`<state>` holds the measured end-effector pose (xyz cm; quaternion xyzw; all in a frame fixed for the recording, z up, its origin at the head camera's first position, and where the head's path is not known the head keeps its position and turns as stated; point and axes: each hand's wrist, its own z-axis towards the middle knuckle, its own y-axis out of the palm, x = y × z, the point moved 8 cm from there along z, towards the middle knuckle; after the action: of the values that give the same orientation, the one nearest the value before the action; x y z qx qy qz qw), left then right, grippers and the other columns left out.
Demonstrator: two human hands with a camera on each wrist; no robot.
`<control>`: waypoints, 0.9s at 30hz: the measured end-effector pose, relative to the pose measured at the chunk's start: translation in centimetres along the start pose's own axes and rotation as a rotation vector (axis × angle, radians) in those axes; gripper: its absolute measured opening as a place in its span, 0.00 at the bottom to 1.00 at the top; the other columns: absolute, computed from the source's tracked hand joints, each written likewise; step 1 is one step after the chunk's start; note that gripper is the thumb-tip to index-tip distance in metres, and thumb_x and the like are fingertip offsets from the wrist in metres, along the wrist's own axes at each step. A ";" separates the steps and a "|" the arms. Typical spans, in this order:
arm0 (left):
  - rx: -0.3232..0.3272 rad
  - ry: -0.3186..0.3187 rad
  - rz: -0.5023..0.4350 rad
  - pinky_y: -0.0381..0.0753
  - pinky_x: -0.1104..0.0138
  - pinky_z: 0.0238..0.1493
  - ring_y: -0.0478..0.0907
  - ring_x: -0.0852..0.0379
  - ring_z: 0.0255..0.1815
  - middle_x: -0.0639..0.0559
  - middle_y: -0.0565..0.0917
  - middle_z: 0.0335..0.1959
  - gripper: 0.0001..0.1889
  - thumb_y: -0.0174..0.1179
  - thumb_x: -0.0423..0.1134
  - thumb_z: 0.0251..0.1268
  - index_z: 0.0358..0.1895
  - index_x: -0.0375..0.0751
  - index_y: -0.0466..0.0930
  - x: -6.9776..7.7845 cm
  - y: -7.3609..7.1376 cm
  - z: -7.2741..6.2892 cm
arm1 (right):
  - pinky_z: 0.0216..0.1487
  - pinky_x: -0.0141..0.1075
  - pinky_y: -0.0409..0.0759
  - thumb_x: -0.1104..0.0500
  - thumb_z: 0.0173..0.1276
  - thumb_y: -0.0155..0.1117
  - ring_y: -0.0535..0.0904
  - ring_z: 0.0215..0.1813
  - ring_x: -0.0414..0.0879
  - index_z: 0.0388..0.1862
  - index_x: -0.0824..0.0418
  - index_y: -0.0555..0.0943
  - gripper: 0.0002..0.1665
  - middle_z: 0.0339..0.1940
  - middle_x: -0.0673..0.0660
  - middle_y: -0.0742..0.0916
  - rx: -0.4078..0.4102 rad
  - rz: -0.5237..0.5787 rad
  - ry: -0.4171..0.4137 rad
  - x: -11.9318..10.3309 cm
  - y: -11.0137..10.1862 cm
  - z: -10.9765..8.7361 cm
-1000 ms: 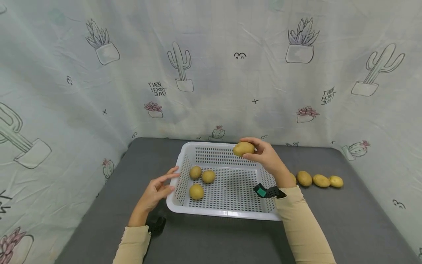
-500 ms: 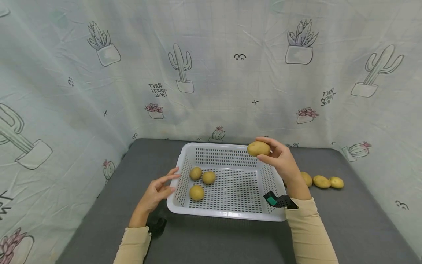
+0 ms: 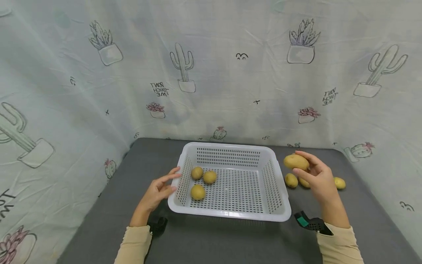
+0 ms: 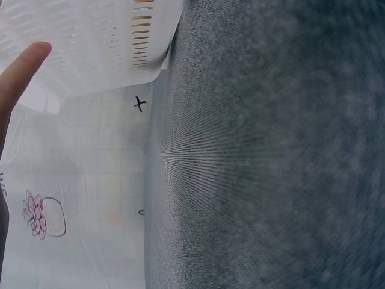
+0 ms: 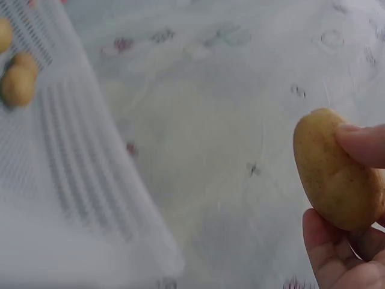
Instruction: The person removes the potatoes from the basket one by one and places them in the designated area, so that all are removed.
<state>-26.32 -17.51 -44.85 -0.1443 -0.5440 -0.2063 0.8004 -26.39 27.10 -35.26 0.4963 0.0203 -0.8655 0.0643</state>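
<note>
In the head view my right hand (image 3: 319, 179) pinches a yellow potato (image 3: 294, 161) between thumb and fingers, raised to the right of a white perforated plastic basket (image 3: 227, 213). The right wrist view shows the thumb over one side of this potato (image 5: 334, 171) and fingertips under its lower end. Extended fingers of my left hand (image 3: 155, 196) touch the basket's left rim; in the left wrist view a fingertip (image 4: 37, 53) lies against the basket's wall (image 4: 108, 48). Inside the basket, on its left side, lie three potatoes (image 3: 197, 192).
On the grey tabletop (image 3: 217, 242), right of the basket, more potatoes (image 3: 291, 180) lie in a row, partly hidden by my right hand. A pale curtain (image 3: 211, 80) with cactus drawings hangs behind the table and along both sides.
My right hand has carried the potato from above the basket's back right part rightward and slightly down, past the right rim. The left hand has stayed at the left rim.
</note>
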 end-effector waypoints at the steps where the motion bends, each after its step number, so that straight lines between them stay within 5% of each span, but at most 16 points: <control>1: 0.001 0.002 -0.002 0.82 0.66 0.42 0.82 0.49 0.50 0.43 0.52 0.76 0.23 0.50 0.22 0.66 0.63 0.16 0.60 0.0 0.0 0.0 | 0.44 0.25 0.77 0.82 0.61 0.53 0.77 0.47 0.40 0.62 0.76 0.68 0.29 0.52 0.53 0.80 0.030 0.010 0.006 0.2 -0.6 -0.5; 12: 0.003 0.014 0.008 0.82 0.66 0.40 0.84 0.50 0.44 0.33 0.49 0.75 0.23 0.50 0.21 0.65 0.62 0.15 0.60 -0.1 -0.2 0.1 | 0.44 0.23 0.76 0.81 0.63 0.51 0.78 0.47 0.36 0.64 0.72 0.69 0.28 0.51 0.50 0.79 0.201 0.062 0.102 4.3 -5.1 -5.8; 27: 0.013 -0.005 0.024 0.83 0.66 0.38 0.83 0.47 0.46 0.32 0.48 0.75 0.24 0.51 0.22 0.65 0.62 0.14 0.60 -0.1 -0.2 0.1 | 0.45 0.18 0.73 0.76 0.62 0.59 0.75 0.51 0.28 0.60 0.58 0.76 0.29 0.54 0.42 0.79 0.282 -0.020 0.262 9.2 -6.1 -8.1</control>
<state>-26.54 -17.62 -44.94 -0.1459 -0.5456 -0.1926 0.8024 -24.82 33.13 -47.49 0.6086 -0.0879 -0.7884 -0.0174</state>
